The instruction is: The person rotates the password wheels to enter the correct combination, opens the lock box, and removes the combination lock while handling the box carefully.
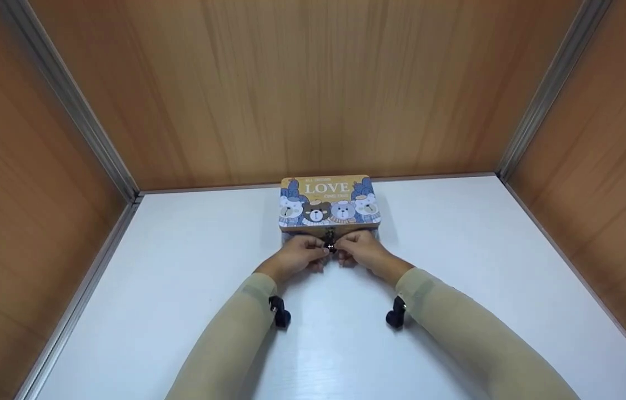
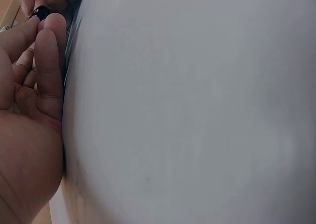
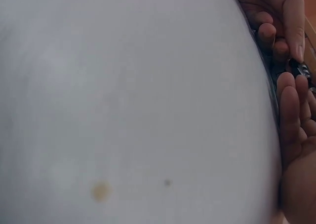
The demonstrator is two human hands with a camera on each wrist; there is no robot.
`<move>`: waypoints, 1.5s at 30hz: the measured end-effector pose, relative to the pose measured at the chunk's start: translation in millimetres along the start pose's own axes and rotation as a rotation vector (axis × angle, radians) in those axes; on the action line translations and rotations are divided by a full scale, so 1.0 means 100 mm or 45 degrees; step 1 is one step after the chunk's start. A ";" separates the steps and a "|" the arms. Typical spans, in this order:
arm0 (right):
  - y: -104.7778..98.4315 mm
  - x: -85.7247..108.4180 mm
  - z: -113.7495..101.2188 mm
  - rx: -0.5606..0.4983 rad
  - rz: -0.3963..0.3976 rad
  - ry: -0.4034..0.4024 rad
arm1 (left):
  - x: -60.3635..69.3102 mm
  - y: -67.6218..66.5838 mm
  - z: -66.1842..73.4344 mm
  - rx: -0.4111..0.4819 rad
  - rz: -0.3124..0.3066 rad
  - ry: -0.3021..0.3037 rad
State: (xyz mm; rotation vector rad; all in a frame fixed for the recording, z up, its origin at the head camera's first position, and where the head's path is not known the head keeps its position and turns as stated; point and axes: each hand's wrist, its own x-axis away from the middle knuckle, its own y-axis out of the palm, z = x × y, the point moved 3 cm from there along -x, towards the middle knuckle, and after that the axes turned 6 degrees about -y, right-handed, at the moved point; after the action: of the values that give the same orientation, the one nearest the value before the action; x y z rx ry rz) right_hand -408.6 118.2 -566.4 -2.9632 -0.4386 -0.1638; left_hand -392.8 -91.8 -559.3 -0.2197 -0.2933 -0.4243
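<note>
Lock (image 1: 330, 246), small and black, sits at the clasp (image 1: 330, 231) on the front of the box (image 1: 329, 203), straight ahead of me. Nearest are my tan sleeves (image 1: 224, 333), slanting inward over the white counter (image 1: 324, 361), with a black camera (image 1: 280, 312) at each wrist. Beyond them my left hand (image 1: 297, 254) pinches the lock from the left, thumb and finger drawn together at it. My right hand (image 1: 366, 249) pinches it from the right; how firmly, I cannot tell. Behind my fingers stands the box, lid down, printed with bears and LOVE, near the counter's far edge. Farthest back rises a wood-grain wall (image 1: 318, 83).
</note>
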 end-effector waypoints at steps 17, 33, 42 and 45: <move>-0.01 0.05 -0.04 -0.019 -0.031 -0.032 | -0.03 0.01 -0.01 0.116 -0.010 -0.012; 0.02 0.01 -0.01 -0.010 -0.040 -0.007 | -0.02 -0.02 0.01 0.087 -0.039 -0.017; 0.01 0.02 0.00 0.027 -0.096 -0.030 | -0.03 -0.01 -0.01 0.101 -0.032 -0.013; 0.00 0.02 0.00 0.010 -0.093 -0.029 | -0.04 -0.01 -0.02 0.097 -0.025 -0.008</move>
State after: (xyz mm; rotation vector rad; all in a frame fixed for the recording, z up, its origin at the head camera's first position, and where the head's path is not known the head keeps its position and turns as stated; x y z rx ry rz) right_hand -407.1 118.6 -566.3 -2.9458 -0.5491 -0.1358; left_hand -396.4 -91.2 -562.2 -0.1441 -0.3173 -0.4312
